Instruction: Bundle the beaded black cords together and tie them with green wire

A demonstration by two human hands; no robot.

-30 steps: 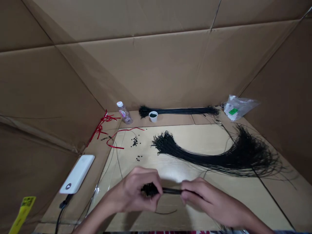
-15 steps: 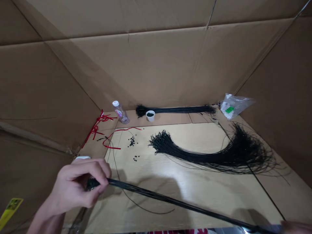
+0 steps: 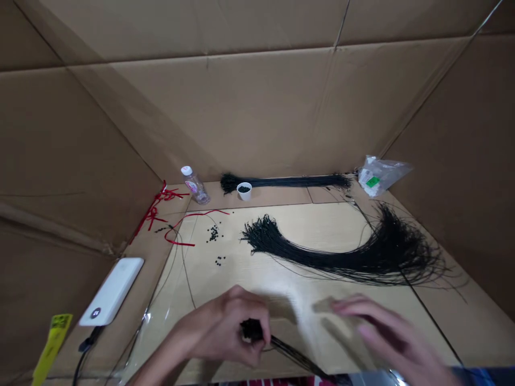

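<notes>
Left hand [image 3: 231, 329] clenched round dark strand bundle [image 3: 300, 358], slanting to near edge of surface [image 3: 314, 230]. Right hand [image 3: 388, 335] blurred, seems released. Step: apparently bundle handling; two-handed grip would need right hand closing.

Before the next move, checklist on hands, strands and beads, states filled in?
1. Left hand gripping thin black strand bunch: ok, closed around it near the dark tufted end.
2. Right hand off that bunch: ok, apart, though blurred.
3. Bunch's far end tidy: cannot tell, outside the picture.
4. Large curved black strand bundle untouched: ok.
5. Small round black beads contained: not ok, some loose on pale tabletop.
6. Small white round cup upright: ok.
</notes>
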